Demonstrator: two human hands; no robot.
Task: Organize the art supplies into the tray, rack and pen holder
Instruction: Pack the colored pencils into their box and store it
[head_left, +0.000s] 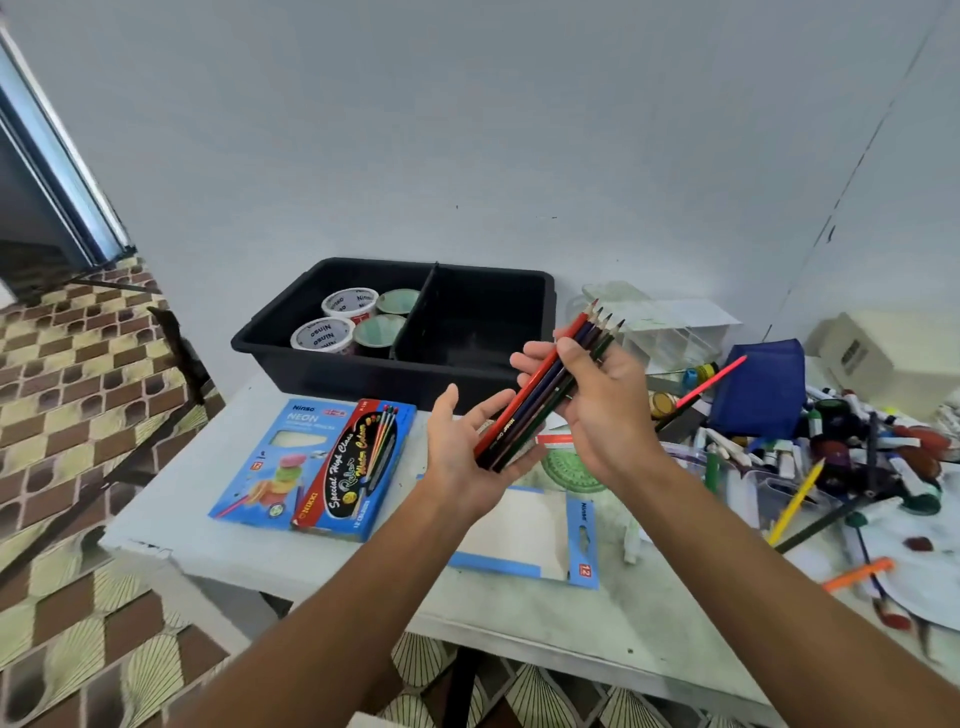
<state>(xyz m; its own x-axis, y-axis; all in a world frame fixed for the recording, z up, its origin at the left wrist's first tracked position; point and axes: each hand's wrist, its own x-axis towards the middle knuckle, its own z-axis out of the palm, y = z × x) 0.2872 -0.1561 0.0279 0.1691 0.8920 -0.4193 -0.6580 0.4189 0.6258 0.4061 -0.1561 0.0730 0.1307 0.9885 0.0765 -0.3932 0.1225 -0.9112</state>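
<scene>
A bundle of several coloured pencils (545, 387), red, blue and dark green, is held above the table with tips up and to the right. My right hand (602, 410) grips the bundle near its middle. My left hand (467, 457) lies palm up under the blunt ends, fingers apart, touching them. Behind stands the black two-compartment tray (478, 270); its left half holds several paint tubs (332, 332), its right half looks bare. A clear plastic holder (670, 332) stands to the right of the tray.
Two pencil boxes (317, 467) lie at the table's left front. An open blue-and-white pencil package (524, 535) lies below my hands. At the right sits a heap of markers, pencils and paint tubes (857, 467), a blue pouch (758, 389) and a cream box (883, 353).
</scene>
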